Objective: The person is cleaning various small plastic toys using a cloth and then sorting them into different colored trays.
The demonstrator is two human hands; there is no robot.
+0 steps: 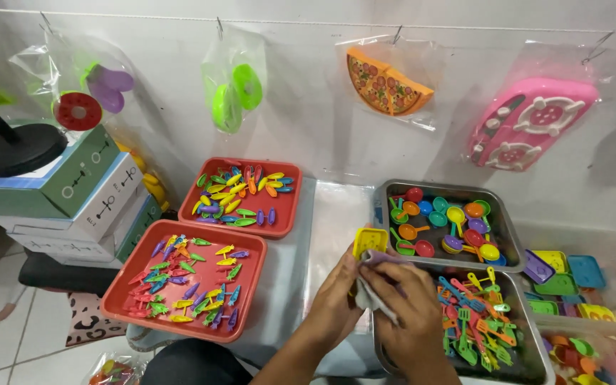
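My left hand [335, 296] and my right hand [408, 310] meet in front of me above the table edge. Between them I hold a small yellow square toy piece [369, 240] and a pale purple-grey cloth [373, 296]. The left fingers grip the yellow piece from below. The right hand presses the cloth against it. Part of the cloth is hidden by my fingers.
Two red trays [119, 281] [290, 214] hold several small coloured toy fish and boats. Two metal trays [506, 227] [536, 349] hold toy spoons and utensils. Coloured square toy plates [568, 278] lie at right. Stacked boxes [73, 199] stand left. Bagged toys [386, 82] hang on the wall.
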